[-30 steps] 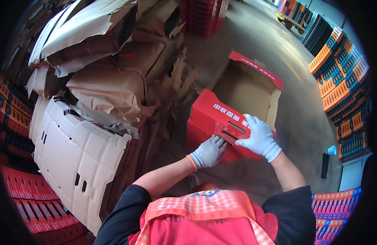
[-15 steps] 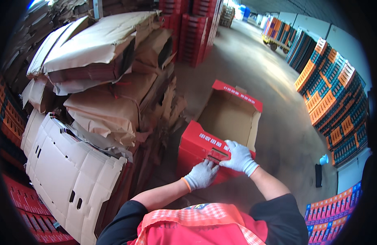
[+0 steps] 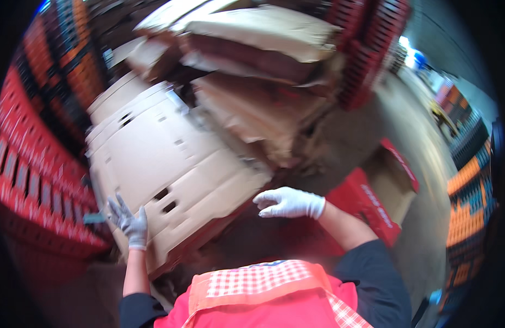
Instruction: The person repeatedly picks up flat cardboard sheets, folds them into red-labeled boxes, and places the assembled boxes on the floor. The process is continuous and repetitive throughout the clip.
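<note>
A stack of flat brown cardboard box blanks with slots cut in them lies before me on the left. My left hand, in a pale work glove, is at the stack's near left edge with its fingers spread and nothing in them. In the same kind of glove, my right hand hangs near the stack's right edge, thumb and fingers apart and empty. Just beyond my right forearm stands a red open-topped cardboard box with a plain brown inside.
Paper-wrapped bundles are piled behind the blanks. Stacked red boxes rise on the left, and another red stack at the back. Orange and dark stacks line the right, beyond the concrete floor.
Both hands have let go of the red box's near edge. My view has turned left; the left hand has moved to the cardboard stack and the right hand has come away from the box.
</note>
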The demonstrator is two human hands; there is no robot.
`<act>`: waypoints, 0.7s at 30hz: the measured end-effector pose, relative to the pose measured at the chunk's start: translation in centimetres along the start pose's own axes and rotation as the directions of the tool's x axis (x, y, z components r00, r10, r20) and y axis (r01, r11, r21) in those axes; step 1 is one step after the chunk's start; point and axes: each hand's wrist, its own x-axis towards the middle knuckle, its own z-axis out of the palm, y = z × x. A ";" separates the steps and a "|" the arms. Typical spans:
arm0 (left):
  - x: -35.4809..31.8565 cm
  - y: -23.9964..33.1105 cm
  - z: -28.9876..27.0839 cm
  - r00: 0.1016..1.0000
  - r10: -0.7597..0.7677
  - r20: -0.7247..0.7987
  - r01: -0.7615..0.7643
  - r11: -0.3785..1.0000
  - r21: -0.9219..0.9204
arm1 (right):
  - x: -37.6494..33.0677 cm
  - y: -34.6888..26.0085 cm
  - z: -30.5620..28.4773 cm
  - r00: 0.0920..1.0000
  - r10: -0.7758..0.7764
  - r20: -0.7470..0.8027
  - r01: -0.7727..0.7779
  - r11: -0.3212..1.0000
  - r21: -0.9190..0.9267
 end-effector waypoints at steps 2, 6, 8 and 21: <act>-0.8 -7.4 0.8 0.890 -0.395 0.230 0.337 0.907 0.253 | 8.4 0.8 0.3 0.963 0.255 0.081 -0.257 0.966 0.014; -1.1 -17.1 4.2 0.562 -0.463 0.686 0.814 0.456 -0.359 | 24.0 2.6 -0.4 0.684 -0.044 -0.728 -0.099 0.983 -0.152; -0.2 -18.4 6.1 0.273 -0.496 0.824 0.957 0.055 -0.284 | 28.7 2.9 -0.4 0.633 0.022 -0.774 -0.344 0.904 -0.255; 4.1 -15.9 -2.6 0.505 -0.108 0.856 0.630 -0.632 -0.451 | 26.1 -1.0 -6.4 0.888 0.405 -0.216 -0.311 0.877 0.366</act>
